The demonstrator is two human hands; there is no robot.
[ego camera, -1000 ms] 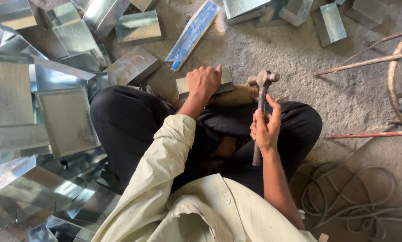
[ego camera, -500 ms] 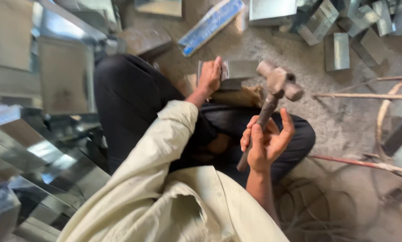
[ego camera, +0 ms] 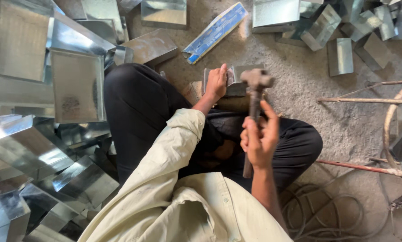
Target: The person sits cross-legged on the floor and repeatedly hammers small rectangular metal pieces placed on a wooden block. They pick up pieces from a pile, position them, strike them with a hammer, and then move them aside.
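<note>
I sit cross-legged on a concrete floor in black trousers and a pale shirt. My left hand (ego camera: 217, 82) presses down on a small folded sheet-metal piece (ego camera: 236, 76) that rests on a wooden block (ego camera: 230, 103) in front of my legs. My right hand (ego camera: 259, 136) grips the wooden handle of a hammer (ego camera: 254, 83), whose head hangs just above the right part of the metal piece.
Many shiny sheet-metal boxes (ego camera: 75, 85) are piled at my left and more lie along the top right (ego camera: 340, 54). A blue flat strip (ego camera: 215, 32) lies ahead. Rusty metal rods (ego camera: 367, 99) and coiled cable (ego camera: 326, 215) are at right.
The hammer, raised and tilted to the right half a second ago, has come down towards the metal piece. My left hand stays on the piece.
</note>
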